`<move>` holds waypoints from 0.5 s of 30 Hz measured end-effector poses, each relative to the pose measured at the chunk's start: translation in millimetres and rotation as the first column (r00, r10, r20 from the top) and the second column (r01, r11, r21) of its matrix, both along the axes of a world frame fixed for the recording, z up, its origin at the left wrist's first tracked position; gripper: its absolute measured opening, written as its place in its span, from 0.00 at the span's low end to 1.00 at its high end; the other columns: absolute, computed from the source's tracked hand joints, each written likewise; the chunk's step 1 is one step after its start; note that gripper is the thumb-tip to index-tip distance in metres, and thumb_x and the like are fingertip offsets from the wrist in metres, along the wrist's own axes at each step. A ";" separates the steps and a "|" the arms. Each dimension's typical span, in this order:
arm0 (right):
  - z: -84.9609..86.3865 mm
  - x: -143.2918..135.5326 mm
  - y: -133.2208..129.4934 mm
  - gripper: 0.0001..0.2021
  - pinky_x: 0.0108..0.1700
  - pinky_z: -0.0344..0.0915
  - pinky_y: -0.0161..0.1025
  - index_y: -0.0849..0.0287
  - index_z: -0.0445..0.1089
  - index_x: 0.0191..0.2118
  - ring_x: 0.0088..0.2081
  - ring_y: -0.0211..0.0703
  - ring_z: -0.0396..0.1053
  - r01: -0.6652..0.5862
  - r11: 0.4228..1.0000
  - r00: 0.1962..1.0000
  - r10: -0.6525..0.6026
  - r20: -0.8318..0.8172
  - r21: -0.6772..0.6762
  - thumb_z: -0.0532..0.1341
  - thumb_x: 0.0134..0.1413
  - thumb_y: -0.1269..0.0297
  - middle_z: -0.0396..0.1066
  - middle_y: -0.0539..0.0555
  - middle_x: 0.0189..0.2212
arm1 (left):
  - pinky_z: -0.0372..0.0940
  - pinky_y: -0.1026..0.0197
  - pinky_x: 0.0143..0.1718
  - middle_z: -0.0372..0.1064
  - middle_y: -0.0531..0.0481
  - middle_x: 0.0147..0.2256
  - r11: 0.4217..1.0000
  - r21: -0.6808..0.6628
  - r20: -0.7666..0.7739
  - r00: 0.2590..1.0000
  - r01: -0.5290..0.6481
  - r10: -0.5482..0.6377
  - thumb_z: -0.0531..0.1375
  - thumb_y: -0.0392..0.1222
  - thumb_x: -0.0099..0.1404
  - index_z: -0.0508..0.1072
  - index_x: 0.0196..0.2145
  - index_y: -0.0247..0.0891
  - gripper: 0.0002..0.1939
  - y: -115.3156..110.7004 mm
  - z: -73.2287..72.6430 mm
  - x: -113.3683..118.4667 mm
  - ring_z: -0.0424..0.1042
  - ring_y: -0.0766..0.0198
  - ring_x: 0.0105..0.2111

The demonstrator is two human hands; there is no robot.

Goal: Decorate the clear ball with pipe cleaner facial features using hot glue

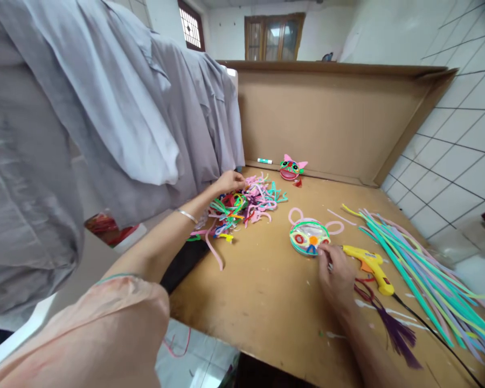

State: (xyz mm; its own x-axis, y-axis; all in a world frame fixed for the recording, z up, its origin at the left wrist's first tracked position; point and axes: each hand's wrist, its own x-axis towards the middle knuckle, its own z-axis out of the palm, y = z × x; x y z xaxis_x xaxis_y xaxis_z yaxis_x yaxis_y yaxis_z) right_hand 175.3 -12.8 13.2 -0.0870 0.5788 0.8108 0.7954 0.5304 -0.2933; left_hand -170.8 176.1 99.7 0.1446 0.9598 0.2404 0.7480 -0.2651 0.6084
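My left hand (231,182) reaches to the top of a tangled heap of coloured pipe cleaners (253,202), its fingers bent together; what they hold, if anything, is too small to tell. At the lower right edge of a round face piece (307,233) rests my right hand (336,272), fingers closed, their grip hidden. This piece has a green rim, red and yellow eyes, an orange nose and a blue mouth part. Pink loops (334,227) stick out beside it. A yellow glue gun (372,264) lies just right of my right hand.
Long pipe cleaners (420,275) lie at the right. A finished-looking pink-eared face (291,168) and a marker (264,160) stand near the cardboard wall (315,118). Purple tassels (398,334) lie by the glue gun's cord. Grey cloth (145,97) hangs at left.
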 end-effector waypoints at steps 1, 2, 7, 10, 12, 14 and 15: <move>-1.5 0.8 0.9 0.06 0.36 0.64 0.38 0.58 0.68 0.37 0.32 0.42 0.70 -0.007 1.000 1.000 0.007 -0.001 0.001 0.54 0.61 0.68 0.73 0.54 0.30 | 0.62 0.65 0.30 0.75 0.49 0.26 1.000 0.024 -0.012 1.000 0.000 0.000 0.62 0.47 0.56 0.79 0.31 0.32 0.14 -3.5 -1.3 8.3 0.71 0.63 0.29; -2.9 1.5 1.7 0.06 0.36 0.65 0.38 0.58 0.68 0.37 0.33 0.42 0.70 -0.012 1.000 1.000 0.012 -0.001 0.001 0.54 0.61 0.68 0.73 0.54 0.30 | 0.62 0.65 0.31 0.76 0.49 0.27 0.998 0.064 -0.035 0.999 -0.017 0.020 0.61 0.49 0.56 0.79 0.31 0.32 0.15 -6.8 -2.4 16.7 0.71 0.62 0.29; -7.7 3.4 4.5 0.06 0.37 0.65 0.38 0.59 0.68 0.37 0.33 0.42 0.71 -0.023 1.000 1.000 0.023 0.018 0.009 0.54 0.61 0.69 0.73 0.55 0.31 | 0.64 0.62 0.42 0.77 0.50 0.38 0.994 0.084 -0.343 0.939 0.067 -0.034 0.60 0.47 0.57 0.79 0.36 0.40 0.13 -18.0 -8.9 45.9 0.73 0.58 0.40; -8.6 4.0 5.4 0.06 0.36 0.65 0.38 0.59 0.68 0.37 0.33 0.43 0.71 -0.012 1.000 0.999 0.012 0.032 0.009 0.54 0.61 0.69 0.73 0.55 0.31 | 0.61 0.59 0.52 0.73 0.50 0.50 1.000 -0.025 -0.522 0.853 -0.017 0.002 0.63 0.45 0.54 0.77 0.45 0.47 0.18 -16.1 -16.4 41.6 0.68 0.53 0.52; -9.1 4.5 6.0 0.06 0.37 0.66 0.38 0.59 0.68 0.37 0.33 0.43 0.71 -0.002 1.000 0.999 0.002 0.039 0.007 0.54 0.61 0.68 0.73 0.55 0.31 | 0.59 0.57 0.56 0.68 0.50 0.56 0.997 -0.048 -0.544 0.839 -0.066 0.029 0.65 0.44 0.52 0.74 0.50 0.50 0.25 -11.7 -21.4 30.9 0.64 0.51 0.56; -9.4 5.0 6.3 0.06 0.38 0.66 0.38 0.58 0.68 0.38 0.34 0.43 0.72 0.000 1.000 0.999 0.000 0.045 0.004 0.54 0.62 0.68 0.74 0.55 0.31 | 0.58 0.56 0.57 0.62 0.50 0.61 0.992 -0.068 -0.555 0.830 -0.107 0.051 0.65 0.44 0.51 0.70 0.54 0.50 0.31 -6.3 -25.6 18.0 0.61 0.50 0.59; -9.5 5.0 6.3 0.06 0.38 0.66 0.38 0.58 0.68 0.38 0.34 0.43 0.72 -0.002 1.000 0.999 0.002 0.045 0.002 0.54 0.62 0.68 0.74 0.55 0.31 | 0.58 0.55 0.58 0.59 0.49 0.62 0.989 -0.078 -0.560 0.826 -0.129 0.063 0.66 0.45 0.51 0.68 0.57 0.50 0.34 -3.5 -27.5 11.7 0.61 0.49 0.59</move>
State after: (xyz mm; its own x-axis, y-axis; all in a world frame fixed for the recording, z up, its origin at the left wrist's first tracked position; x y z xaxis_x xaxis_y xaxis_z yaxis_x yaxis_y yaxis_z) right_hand 180.3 -6.5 3.7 -0.1249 0.5770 0.8071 0.8066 0.5328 -0.2560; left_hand -159.1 172.5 72.2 0.1280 0.9909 0.0425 0.9859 -0.1318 0.1034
